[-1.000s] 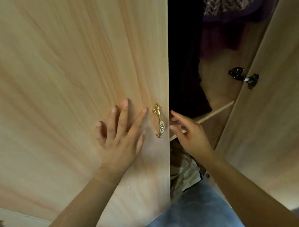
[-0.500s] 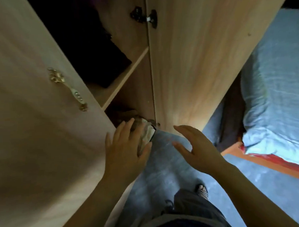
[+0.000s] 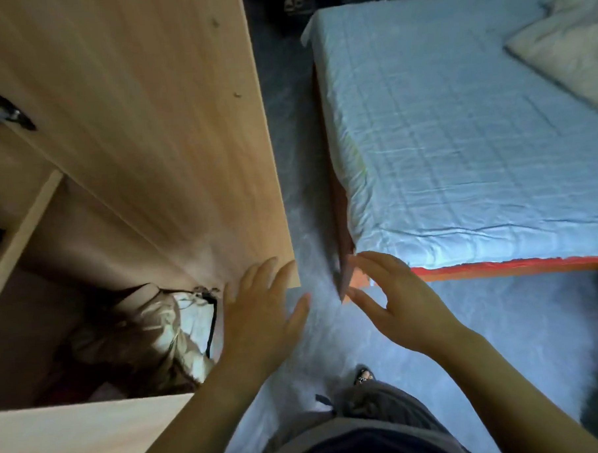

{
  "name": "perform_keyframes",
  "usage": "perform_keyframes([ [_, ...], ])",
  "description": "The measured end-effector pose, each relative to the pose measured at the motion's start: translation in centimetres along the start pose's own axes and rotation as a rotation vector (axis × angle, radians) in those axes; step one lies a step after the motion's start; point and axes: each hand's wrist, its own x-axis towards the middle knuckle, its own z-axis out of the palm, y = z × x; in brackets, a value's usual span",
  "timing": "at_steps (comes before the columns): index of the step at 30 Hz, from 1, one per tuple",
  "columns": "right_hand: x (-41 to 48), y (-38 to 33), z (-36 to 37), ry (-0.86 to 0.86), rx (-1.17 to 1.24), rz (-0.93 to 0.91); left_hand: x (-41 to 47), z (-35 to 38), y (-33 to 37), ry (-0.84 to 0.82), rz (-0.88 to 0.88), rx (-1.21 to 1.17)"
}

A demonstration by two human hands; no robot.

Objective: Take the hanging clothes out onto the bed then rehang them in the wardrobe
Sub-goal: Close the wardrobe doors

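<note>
Left hand (image 3: 260, 317): fingers spread wide, palm down, holding nothing. The fingertips lie over the bottom corner of the open wardrobe door (image 3: 156, 123); whether they touch the wood cannot be told.

Right hand (image 3: 393, 301): fingers loosely apart and slightly curled, thumb set away from them, holding nothing. It hovers over the floor (image 3: 500, 320) in front of the near corner of the bed (image 3: 458, 133), apart from the left hand.

Wardrobe door: light wood grain, swung open between the wardrobe inside and the bed. A dark hinge (image 3: 5, 114) sits on its inner edge at far left.

Wardrobe inside: a wooden shelf (image 3: 20, 231) runs slantwise at left, with something dark on it at the frame edge, too cut off to identify. Below the shelf, in the bottom compartment, lies a crumpled heap of beige and pale clothes (image 3: 141, 336) with a dark strap or cord across it. No hanging rail shows in this view.

Second wood panel (image 3: 80, 438): light wood, crossing the lower left corner in front of the bottom compartment.

Bed: pale blue quilted sheet, wrinkled at the near edge, with an orange-red border along the base. A cream pillow (image 3: 563, 40) lies at the far right. No clothes lie on the sheet.

Floor: blue-grey, between wardrobe and bed.

Person: grey trousers (image 3: 377, 414) and one patterned shoe (image 3: 364, 376) at the bottom centre.
</note>
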Motion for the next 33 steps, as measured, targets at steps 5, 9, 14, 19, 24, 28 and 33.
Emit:
perform_keyframes([
  [5, 3.0, 6.0, -4.2, 0.033, -0.044, 0.029, 8.2, 2.0, 5.6, -0.015, 0.057, -0.032],
  [9, 6.9, 8.7, -6.7, 0.045, -0.033, 0.009, 12.7, 1.4, 7.3, 0.047, 0.049, -0.019],
  [14, 16.3, 8.4, -8.1, 0.040, 0.021, -0.137, 16.6, 0.8, 5.7, 0.080, -0.036, -0.025],
  [19, 26.6, 4.9, -8.5, 0.020, 0.100, -0.338, 20.5, 0.0, 2.2, 0.096, -0.163, 0.022],
  [24, 34.3, 1.2, -9.2, 0.005, 0.148, -0.562, 23.9, -1.4, -0.2, 0.196, -0.258, 0.038],
  [28, 37.6, -0.6, -9.8, -0.007, 0.294, -0.743, 23.8, -1.4, -0.3, 0.267, -0.394, 0.071],
  [33, 40.4, -1.0, -10.0, -0.042, 0.410, -0.969, 23.4, -2.1, 1.2, 0.419, -0.588, 0.111],
])
